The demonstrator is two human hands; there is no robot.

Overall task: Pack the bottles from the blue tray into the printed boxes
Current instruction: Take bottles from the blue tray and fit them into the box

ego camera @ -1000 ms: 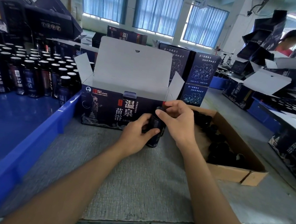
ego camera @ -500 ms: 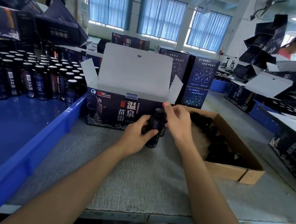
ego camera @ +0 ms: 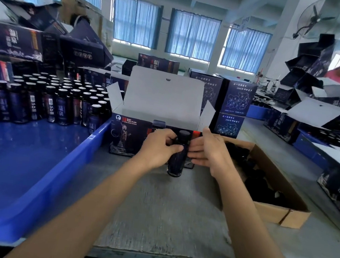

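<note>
1. Head view: my left hand (ego camera: 160, 148) grips a bottle (ego camera: 176, 162), fingers and thumb curled round its body. My right hand (ego camera: 210, 152) lies flat-fingered against the bottle's right side, not curled.
2. Bottle: dark glossy cylinder with a round black cap. It's upright, just in front of the printed box (ego camera: 127, 138), base down at the table (ego camera: 164, 214). Touching or a gap, can't tell.
3. Materials: table top is grey, matte, felt-like. Printed box is dark card, pale grey inside, lid flap standing up. Blue tray (ego camera: 50, 178) on my left is shiny moulded plastic, with rows of capped bottles (ego camera: 56, 101) at its far end.
4. Brown corrugated carton (ego camera: 283, 213) on my right holds black items, too dark to identify.
5. Hidden: my hands cover the middle of the box front. Bottle label is blurred, unreadable. Box interior isn't visible from here.
</note>
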